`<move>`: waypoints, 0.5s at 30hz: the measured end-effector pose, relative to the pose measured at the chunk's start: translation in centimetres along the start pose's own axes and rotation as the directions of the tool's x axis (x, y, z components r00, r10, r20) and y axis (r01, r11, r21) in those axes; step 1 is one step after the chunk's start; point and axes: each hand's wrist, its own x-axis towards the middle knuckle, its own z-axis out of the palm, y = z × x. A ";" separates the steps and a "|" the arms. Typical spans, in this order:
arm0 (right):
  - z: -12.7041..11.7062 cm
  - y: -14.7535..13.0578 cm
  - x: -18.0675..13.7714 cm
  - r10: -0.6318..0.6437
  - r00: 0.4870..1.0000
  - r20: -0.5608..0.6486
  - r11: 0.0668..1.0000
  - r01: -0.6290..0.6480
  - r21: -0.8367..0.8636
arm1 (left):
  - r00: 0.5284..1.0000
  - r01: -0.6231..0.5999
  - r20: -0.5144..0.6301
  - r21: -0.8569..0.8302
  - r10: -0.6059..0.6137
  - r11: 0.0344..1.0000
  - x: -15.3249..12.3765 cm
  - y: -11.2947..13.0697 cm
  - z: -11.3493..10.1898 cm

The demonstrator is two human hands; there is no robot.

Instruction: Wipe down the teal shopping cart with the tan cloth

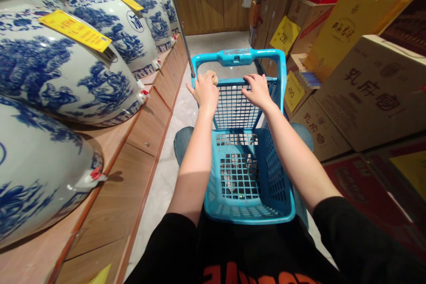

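Observation:
A blue plastic shopping basket (pixel 248 173) with a mesh body stands in front of me in a shop aisle, its blue handle frame (pixel 238 58) raised at the far end. My left hand (pixel 205 89) is closed on the far rim of the basket, and a small tan thing shows at its fingertips. On the same rim to the right rests my right hand (pixel 258 90), its fingers curled over the edge. The basket looks empty inside.
Large blue-and-white ceramic jars (pixel 66 71) with yellow price tags line a wooden shelf (pixel 126 177) on the left. Stacked cardboard boxes (pixel 369 88) with yellow price cards fill the right side. A wooden counter (pixel 213 9) closes the aisle ahead. The floor is pale tile.

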 end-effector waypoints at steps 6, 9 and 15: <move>0.3 0.3 0.1 -0.009 1.000 -0.015 1.000 0.009 0.006 | 0.955 -0.277 0.114 0.028 0.273 0.960 -0.7 1.8 0.6; 0.5 0.5 0.1 -0.017 0.999 -0.040 0.999 0.019 0.028 | 0.968 -0.240 0.080 0.044 0.236 0.970 -0.7 1.6 0.6; 0.4 0.4 0.1 -0.013 0.999 -0.031 0.999 0.014 0.046 | 0.998 -0.025 0.052 0.069 0.022 0.997 -0.1 0.0 -0.2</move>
